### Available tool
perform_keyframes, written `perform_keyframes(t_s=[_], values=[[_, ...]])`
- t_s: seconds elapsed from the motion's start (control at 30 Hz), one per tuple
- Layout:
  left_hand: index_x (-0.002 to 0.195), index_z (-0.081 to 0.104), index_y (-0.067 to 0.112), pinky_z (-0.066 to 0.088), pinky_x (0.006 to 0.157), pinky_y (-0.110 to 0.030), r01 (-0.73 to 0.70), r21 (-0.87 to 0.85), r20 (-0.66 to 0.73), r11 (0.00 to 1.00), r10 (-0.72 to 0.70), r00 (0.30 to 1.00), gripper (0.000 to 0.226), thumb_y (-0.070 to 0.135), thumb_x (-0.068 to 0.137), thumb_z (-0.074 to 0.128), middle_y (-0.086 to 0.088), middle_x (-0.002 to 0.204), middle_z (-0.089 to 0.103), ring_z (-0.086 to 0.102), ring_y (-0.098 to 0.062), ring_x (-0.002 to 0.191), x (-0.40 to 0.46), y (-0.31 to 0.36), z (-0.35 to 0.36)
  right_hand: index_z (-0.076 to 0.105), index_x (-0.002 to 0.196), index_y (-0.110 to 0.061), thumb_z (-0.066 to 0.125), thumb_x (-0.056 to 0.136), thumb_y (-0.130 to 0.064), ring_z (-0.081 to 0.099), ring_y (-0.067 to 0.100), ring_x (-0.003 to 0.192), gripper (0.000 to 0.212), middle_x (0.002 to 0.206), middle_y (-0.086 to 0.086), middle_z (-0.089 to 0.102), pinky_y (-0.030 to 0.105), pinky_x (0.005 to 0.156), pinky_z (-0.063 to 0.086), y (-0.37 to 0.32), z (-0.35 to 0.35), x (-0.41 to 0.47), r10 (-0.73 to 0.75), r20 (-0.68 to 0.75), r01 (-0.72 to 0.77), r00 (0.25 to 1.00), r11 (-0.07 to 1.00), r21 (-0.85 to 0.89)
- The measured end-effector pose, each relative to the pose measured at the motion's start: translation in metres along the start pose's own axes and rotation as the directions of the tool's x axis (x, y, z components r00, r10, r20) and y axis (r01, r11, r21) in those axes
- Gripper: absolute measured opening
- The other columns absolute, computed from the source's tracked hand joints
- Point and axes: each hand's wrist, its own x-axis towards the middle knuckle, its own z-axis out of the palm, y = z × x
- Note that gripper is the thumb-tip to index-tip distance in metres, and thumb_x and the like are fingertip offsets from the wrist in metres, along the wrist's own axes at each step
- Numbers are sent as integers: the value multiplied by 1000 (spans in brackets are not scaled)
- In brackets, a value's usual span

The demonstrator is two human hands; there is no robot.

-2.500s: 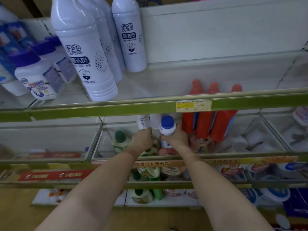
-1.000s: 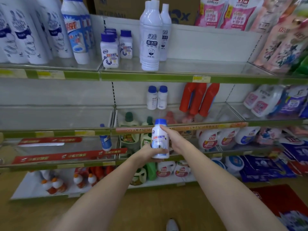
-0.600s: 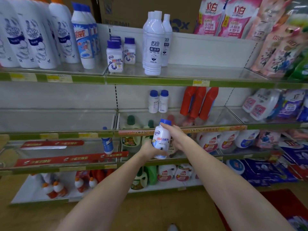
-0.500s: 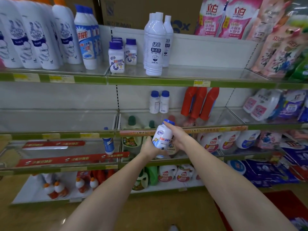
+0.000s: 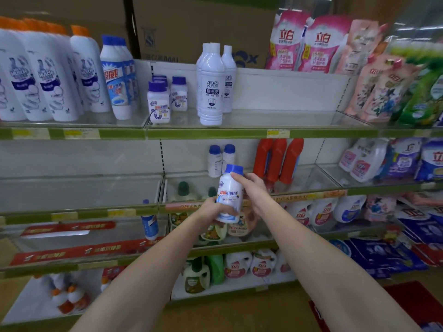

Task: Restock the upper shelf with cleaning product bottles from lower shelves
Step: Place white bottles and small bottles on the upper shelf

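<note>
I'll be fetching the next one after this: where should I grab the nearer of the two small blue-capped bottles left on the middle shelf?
Wrap the fingers around the white body of the front blue-capped bottle, below the cap, coming straight from the shelf's open front. It stands upright; its twin sits close beside it and red bottles stand to the right, so side approaches look cramped.

"Muscle" on white bottles (image 5: 51,77)

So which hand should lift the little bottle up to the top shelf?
Probably the left hand. It grips the bottle round its lower body, while the right hand only touches near the blue cap. The matching small bottles on the top shelf also stand up and to the left.
</note>
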Motion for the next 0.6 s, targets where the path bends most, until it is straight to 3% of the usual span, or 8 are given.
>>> perform_keyframes(t_s=[0.13,0.23,0.33,0.5,0.6], values=[[110,68,9,60,78,-38,-114,-3,-34,993,114,993,49,6,62,81,-14,100,76,73,-27,86,8,52,11,64,114,-2,81,85,-27,67,15,75,42,100,11,71,25,62,54,-50,-7,10,-98,-59,104,993,989,106],[110,69,6,56,68,-27,-226,21,-82,974,227,970,47,-1,65,81,-13,100,76,72,-22,83,20,96,19,65,110,0,81,85,-16,70,14,71,34,92,7,72,22,58,55,-95,-12,19,-209,-91,223,974,957,185],[105,69,6,60,73,-32,-324,56,-155,945,328,932,48,-2,61,85,-9,96,77,73,-23,85,36,140,24,68,107,-1,82,83,-14,71,18,77,31,90,8,74,29,69,57,-134,-17,32,-327,-129,348,936,914,211],[94,68,14,62,76,-49,-470,132,-266,873,488,831,51,6,48,89,-6,88,77,74,-30,85,60,200,37,64,121,-6,76,89,-24,74,14,81,38,101,8,75,26,65,57,-180,-28,57,-429,-170,461,887,842,280],[91,62,22,61,79,-42,-539,163,-316,827,561,765,52,7,51,91,-1,89,75,73,-23,86,78,220,44,63,120,-12,76,89,-22,74,17,89,35,105,7,74,26,68,58,-196,-32,78,-489,-135,507,862,821,262]])
